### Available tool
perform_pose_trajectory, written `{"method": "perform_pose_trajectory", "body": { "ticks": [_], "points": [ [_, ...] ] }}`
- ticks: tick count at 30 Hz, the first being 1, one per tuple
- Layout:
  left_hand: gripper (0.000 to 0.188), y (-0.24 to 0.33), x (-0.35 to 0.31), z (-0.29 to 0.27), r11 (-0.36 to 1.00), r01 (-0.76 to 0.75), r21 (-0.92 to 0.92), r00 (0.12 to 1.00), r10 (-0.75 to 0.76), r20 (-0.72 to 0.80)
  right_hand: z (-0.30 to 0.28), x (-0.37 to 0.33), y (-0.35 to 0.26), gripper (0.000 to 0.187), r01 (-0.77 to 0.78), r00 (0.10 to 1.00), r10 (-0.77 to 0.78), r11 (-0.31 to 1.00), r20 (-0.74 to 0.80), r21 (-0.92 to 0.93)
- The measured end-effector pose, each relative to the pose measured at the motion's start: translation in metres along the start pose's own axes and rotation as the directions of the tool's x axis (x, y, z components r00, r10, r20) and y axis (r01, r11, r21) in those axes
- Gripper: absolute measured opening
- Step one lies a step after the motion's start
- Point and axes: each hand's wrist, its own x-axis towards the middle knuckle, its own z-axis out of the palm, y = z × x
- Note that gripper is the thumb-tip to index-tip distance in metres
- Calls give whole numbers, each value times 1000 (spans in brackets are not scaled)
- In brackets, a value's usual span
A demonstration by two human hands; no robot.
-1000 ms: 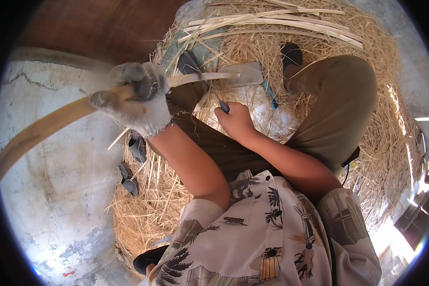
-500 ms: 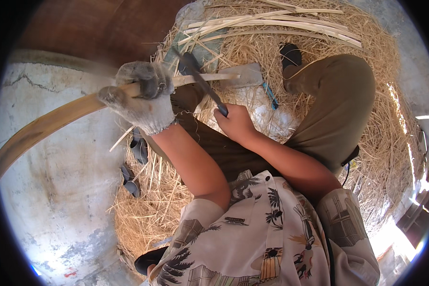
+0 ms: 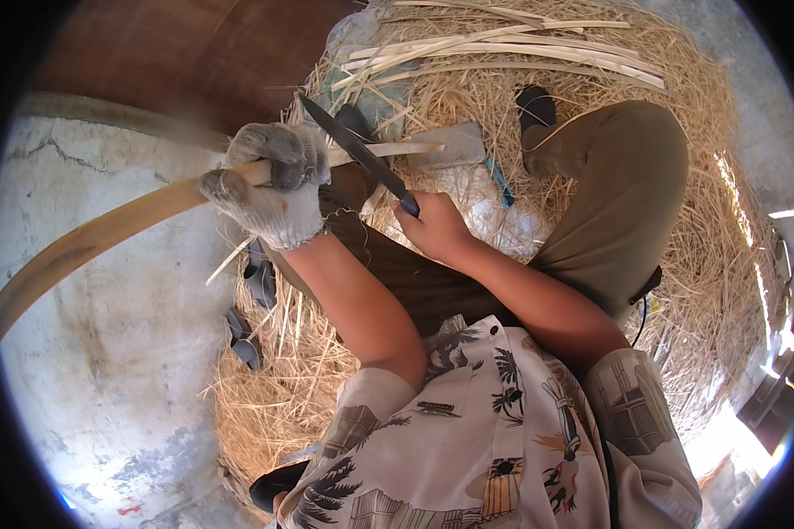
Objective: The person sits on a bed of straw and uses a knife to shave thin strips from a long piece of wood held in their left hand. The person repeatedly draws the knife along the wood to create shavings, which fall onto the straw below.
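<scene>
My left hand, in a worn white and grey knitted glove, is closed round a long bamboo strip. The strip curves away to the left edge, and its paler, narrower end passes right of the glove over my leg. My bare right hand grips the dark handle of a knife. Its long dark blade slants up and left, crossing over the pale end of the strip just right of the glove. Whether the blade touches the strip I cannot tell.
Fibrous shavings cover the floor around my crossed legs. Several pale split strips lie at the far side. A flat grey slab and a blue tool lie between my legs. Dark sandals rest at the left, beside a pale wall.
My left hand has shifted slightly right with the bamboo strip. The knife blade has swung a little and now shows broader, its tip further left. Both hands keep their hold.
</scene>
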Motion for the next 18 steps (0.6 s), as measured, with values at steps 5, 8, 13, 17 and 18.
{"method": "perform_pose_trajectory", "body": {
  "ticks": [5,8,13,17,18],
  "points": [
    [82,-2,-1,-6,998,32,-55,996,-28,87,0,18,39,32,-503,864,496,857,85,114],
    [82,-3,2,-1,997,52,-61,995,-46,90,6,15,47,38,-335,936,340,940,-95,57],
    [81,-4,-1,3,999,-20,-25,1000,20,-12,-6,9,9,35,-166,986,165,984,-32,-64],
    [70,8,7,6,994,-72,-83,958,92,271,-11,25,52,38,-539,842,537,831,57,139],
    [70,15,1,15,982,-144,-118,946,172,274,-10,26,54,37,-471,880,475,874,-8,117]
  ]
}}
